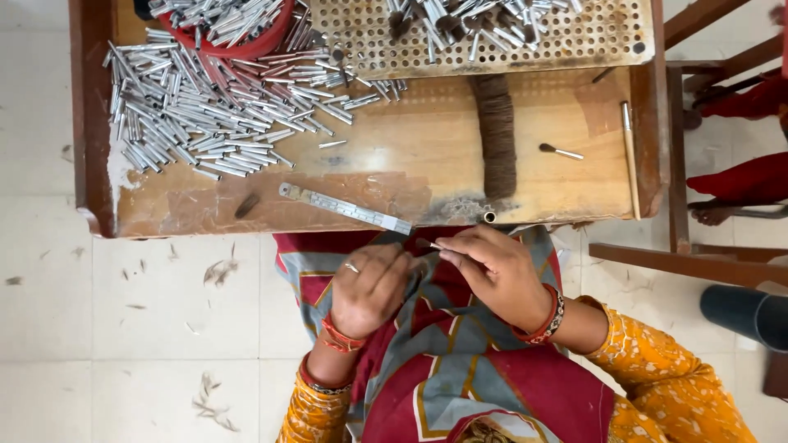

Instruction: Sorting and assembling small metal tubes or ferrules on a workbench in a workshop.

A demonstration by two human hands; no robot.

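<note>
Shiny metal tubes (197, 107) on worn, scuffed wooden table (394, 139) (matt brown fibre bundle (497, 135) alongside)

Red bowl (246, 37) and perforated board (492, 49) cut off by top edge.

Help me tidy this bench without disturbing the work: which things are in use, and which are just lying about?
In use: left hand, right hand, thin metal tube, brown fibre bundle.

Lying about: silver tube pile, metal ruler, perforated board, small brush, wooden stick.
</note>
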